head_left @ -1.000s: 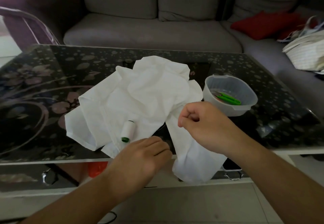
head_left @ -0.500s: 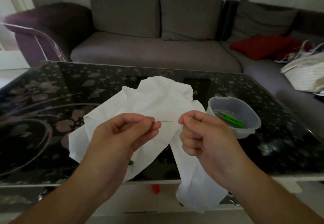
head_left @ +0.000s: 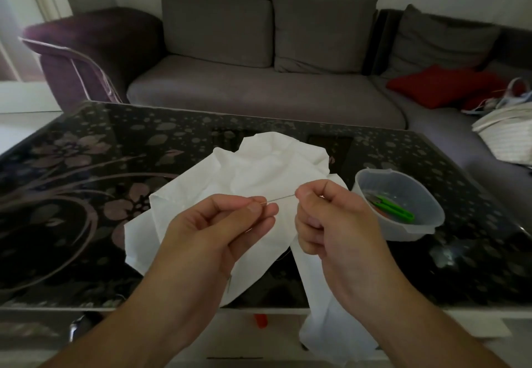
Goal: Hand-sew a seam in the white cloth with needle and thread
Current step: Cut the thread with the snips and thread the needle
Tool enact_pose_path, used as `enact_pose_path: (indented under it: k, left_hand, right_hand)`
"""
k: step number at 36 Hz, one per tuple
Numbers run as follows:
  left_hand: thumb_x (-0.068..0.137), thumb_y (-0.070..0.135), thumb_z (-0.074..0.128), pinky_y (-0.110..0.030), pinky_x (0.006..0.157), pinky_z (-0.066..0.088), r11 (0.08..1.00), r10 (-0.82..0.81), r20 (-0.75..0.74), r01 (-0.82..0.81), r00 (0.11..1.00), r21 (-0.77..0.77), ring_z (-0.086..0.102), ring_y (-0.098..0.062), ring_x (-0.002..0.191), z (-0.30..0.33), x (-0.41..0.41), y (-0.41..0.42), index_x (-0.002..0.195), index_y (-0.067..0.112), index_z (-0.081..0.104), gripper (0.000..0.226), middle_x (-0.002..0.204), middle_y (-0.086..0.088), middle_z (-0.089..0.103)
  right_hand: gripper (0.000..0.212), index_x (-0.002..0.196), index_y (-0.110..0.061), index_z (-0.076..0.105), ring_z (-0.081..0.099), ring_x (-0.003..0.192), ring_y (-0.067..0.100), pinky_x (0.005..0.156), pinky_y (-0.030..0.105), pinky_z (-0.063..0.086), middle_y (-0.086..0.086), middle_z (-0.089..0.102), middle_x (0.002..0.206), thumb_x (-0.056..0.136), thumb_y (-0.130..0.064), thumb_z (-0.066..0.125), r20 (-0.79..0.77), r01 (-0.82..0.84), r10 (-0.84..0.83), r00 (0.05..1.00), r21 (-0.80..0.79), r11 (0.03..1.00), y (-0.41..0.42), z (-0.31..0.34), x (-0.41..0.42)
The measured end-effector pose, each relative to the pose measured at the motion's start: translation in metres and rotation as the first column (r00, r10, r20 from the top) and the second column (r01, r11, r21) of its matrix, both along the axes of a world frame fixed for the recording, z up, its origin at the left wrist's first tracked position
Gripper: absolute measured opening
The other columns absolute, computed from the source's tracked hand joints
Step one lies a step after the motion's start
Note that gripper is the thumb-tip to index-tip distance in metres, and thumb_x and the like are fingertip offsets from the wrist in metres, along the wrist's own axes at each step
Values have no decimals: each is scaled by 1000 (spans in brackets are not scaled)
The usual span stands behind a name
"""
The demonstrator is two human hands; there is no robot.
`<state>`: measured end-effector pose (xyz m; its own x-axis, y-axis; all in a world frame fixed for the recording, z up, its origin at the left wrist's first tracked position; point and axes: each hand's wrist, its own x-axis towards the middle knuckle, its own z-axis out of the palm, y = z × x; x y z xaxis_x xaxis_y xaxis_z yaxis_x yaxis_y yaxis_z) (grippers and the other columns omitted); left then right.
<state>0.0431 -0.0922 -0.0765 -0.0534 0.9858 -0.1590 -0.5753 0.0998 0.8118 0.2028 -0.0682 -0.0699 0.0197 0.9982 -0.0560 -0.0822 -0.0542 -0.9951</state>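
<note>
A thin steel needle [head_left: 280,198] lies level between the hands, right hand [head_left: 331,220] pinching one end, left hand [head_left: 221,229] pinching the other, above the crumpled white cloth [head_left: 259,171].

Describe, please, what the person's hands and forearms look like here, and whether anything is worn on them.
Both forearms come in bare from the bottom edge: no sleeves reach into view. The left hand and the right hand wear no gloves, and no ring, watch or bracelet shows on the fingers or wrists. The nails that show look short and unpainted. No marks or bandages are visible.
</note>
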Motion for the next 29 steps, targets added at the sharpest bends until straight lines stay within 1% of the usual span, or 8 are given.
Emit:
enact_pose_path:
  k: [5, 8, 12, 13, 15, 19, 22, 29]
  left_hand:
    - [71, 10, 76, -32, 80, 64, 1000, -7, -111, 4, 994, -26, 79, -34, 93, 0, -1, -1, 74, 7, 79, 5, 96, -22, 78]
    - [81, 12, 79, -41, 88, 63, 996, -83, -333, 66, 939, -61, 79, -29, 89, 1, -4, -1, 74, 14, 79, 7, 91, -16, 79]
    - [86, 28, 81, -36, 95, 59, 977, -178, -741, 204, 647, -57, 76, -8, 91, 5, -8, 1, 87, 30, 80, 2, 90, 10, 80]
    - [87, 32, 80, -32, 94, 58, 974, -158, -802, 226, 576, -30, 75, -3, 91, 7, -8, 1, 90, 34, 79, 3, 91, 16, 79]
    - [90, 33, 76, -21, 88, 56, 963, -133, -837, 270, 531, 18, 74, 0, 89, 11, -9, 1, 95, 37, 78, 6, 88, 19, 78]
    - [93, 23, 73, -10, 77, 54, 942, -128, -845, 330, 519, 60, 75, -3, 79, 16, -12, -1, 88, 33, 80, 13, 80, 14, 79]
    - [93, 17, 73, -22, 82, 59, 931, -137, -832, 357, 537, 78, 77, -9, 79, 17, -16, -4, 85, 29, 80, 16, 80, 9, 80]
    - [81, 15, 72, -26, 80, 63, 939, -120, -561, 277, 819, 204, 78, -23, 83, 27, -26, -10, 82, 16, 82, 10, 85, -10, 81]
  right_hand:
    - [23, 81, -16, 65, 34, 50, 10, 48, 22, 34, -3, 43, 57, 103, -17, 57, 119, 30, -35, 992, 41, 999, -1, 0, -4]
    - [20, 86, -22, 65, 43, 51, 5, 54, 20, 37, -11, 49, 58, 103, -24, 55, 291, 39, -64, 955, 92, 995, 1, -3, -5]
    - [16, 89, -32, 61, 60, 80, -4, 63, 10, 49, -20, 63, 83, 103, -30, 55, 576, -41, -106, 811, 236, 971, 1, 2, -2]
    - [16, 88, -32, 60, 60, 85, -4, 68, 7, 49, -21, 63, 86, 103, -29, 55, 617, -80, -96, 781, 251, 965, -1, 5, -1]
    - [17, 87, -32, 59, 61, 84, -1, 69, 8, 48, -18, 63, 83, 103, -26, 55, 659, -161, -45, 751, 249, 955, -4, 10, 1]
    - [18, 87, -30, 60, 59, 72, 2, 62, 10, 45, -14, 61, 71, 103, -24, 56, 665, -250, 33, 746, 234, 939, -9, 14, -1]
    - [16, 87, -27, 64, 56, 63, 1, 58, 10, 43, -12, 59, 65, 102, -23, 58, 593, -260, 82, 801, 221, 940, -11, 17, -1]
    - [14, 82, -28, 68, 46, 52, 4, 55, 22, 40, -7, 54, 56, 93, -29, 58, 348, -161, 91, 933, 178, 971, -16, 27, 0]
